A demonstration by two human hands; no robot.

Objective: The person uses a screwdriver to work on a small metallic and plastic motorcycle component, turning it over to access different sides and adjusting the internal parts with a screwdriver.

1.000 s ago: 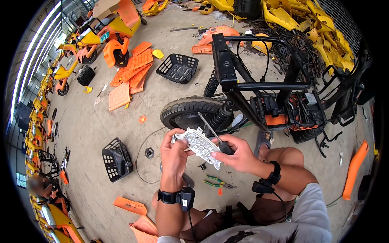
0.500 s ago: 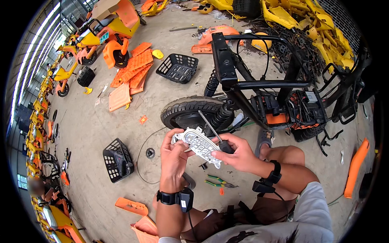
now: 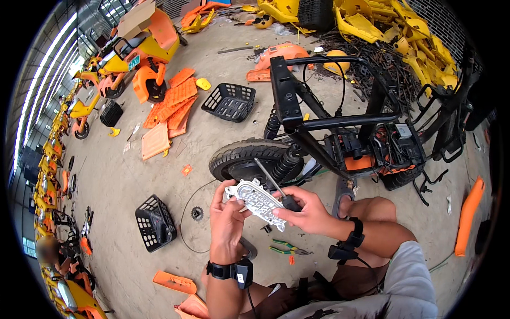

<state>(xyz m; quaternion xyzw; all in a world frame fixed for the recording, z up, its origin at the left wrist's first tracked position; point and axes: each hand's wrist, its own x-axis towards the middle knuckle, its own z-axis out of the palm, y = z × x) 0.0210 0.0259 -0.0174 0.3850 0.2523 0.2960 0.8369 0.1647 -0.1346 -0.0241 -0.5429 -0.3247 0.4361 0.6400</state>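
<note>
A stripped black scooter frame (image 3: 340, 119) with its rear wheel (image 3: 247, 159) lies on the concrete floor (image 3: 159, 175) at about one o'clock from the hands, with a black basket (image 3: 155, 222) at nine o'clock and green-handled pliers (image 3: 284, 248) on the ground just below them. The left hand (image 3: 226, 223) is closed around the near edge of a white ribbed plastic panel (image 3: 258, 199) held at the centre. The right hand (image 3: 307, 211) pinches the panel's right end while gripping a screwdriver (image 3: 276, 187) whose shaft slants up toward eleven o'clock.
</note>
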